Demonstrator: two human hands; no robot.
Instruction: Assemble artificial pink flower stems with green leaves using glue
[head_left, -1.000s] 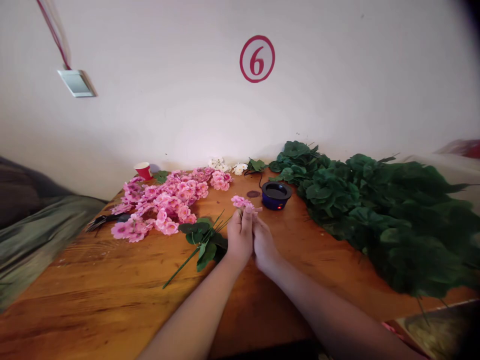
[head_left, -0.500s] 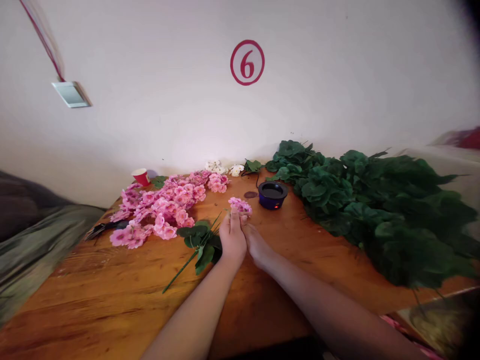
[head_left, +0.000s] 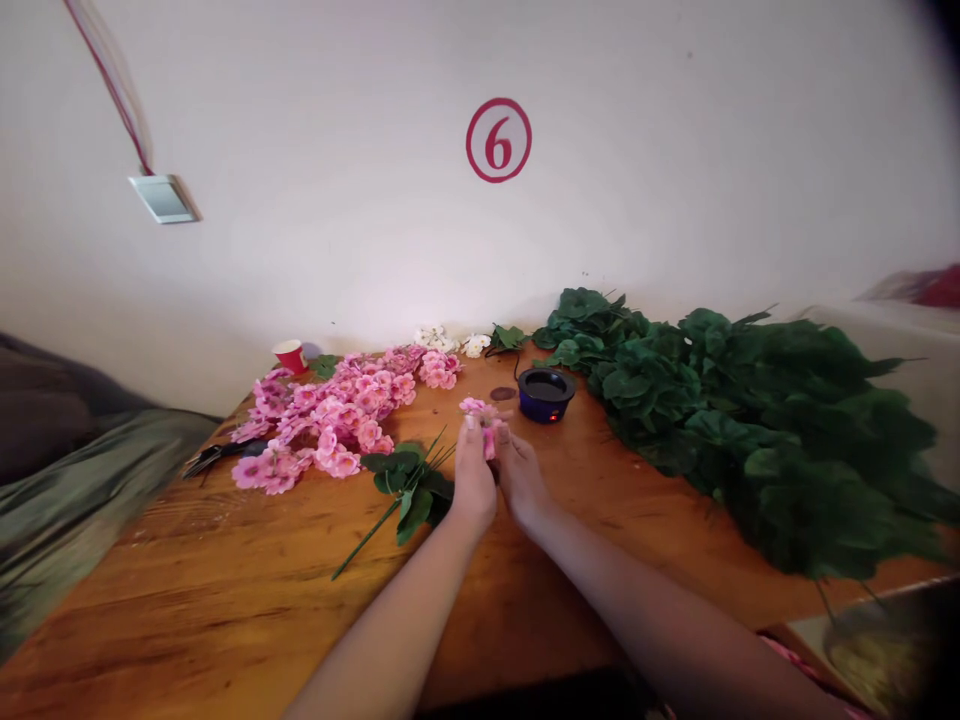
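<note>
One pink flower cluster [head_left: 484, 413] sits between the two hands in my head view. I see the left hand [head_left: 474, 478] clamped on it, thumb upright, probably to steady it; the right hand [head_left: 523, 478] is at its other side, but I cannot tell whether it grips. The leafy green stem [head_left: 414, 512] and blue pot [head_left: 544, 403] flank them, likely for easy reach.

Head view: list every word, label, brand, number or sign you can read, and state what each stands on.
"6": red number inside a red ring, on the pale wall.
Red cup: any print is too small to read.
Dark blue pot: a red light shows on its front; any marking is too small to read.
</note>
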